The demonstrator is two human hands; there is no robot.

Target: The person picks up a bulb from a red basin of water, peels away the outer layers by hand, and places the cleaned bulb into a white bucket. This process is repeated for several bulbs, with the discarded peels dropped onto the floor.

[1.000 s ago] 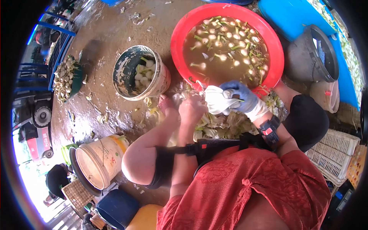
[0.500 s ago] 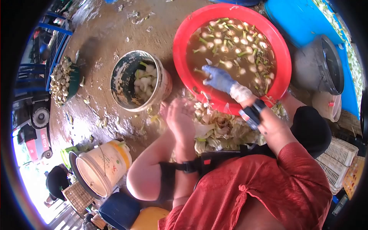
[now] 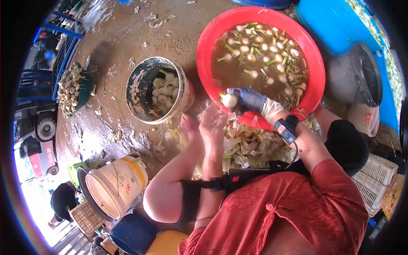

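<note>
My right hand [image 3: 247,101], in a blue glove, is closed on a white garlic bulb [image 3: 230,100] with a short green stem, at the near-left rim of the red tub [image 3: 205,63]. Just below and left of the bulb is my bare left hand [image 3: 212,123], its fingers raised and somewhat apart, with nothing visible in them. Brown water in the tub carries many floating garlic bulbs [image 3: 253,73] with green stems. To the left stands a stained bucket [image 3: 135,104] containing peeled white bulbs [image 3: 165,90].
Loose peelings [image 3: 248,142] lie heaped between my legs and the tub. A green container of bulbs [image 3: 70,91] stands far left on the wet floor. Cream buckets [image 3: 121,182] are at lower left, and a grey bucket [image 3: 346,74] and blue container [image 3: 327,23] at right.
My right hand has come back from over the water to the tub's near rim, now with a garlic bulb in it. My left hand has moved right and up towards it.
</note>
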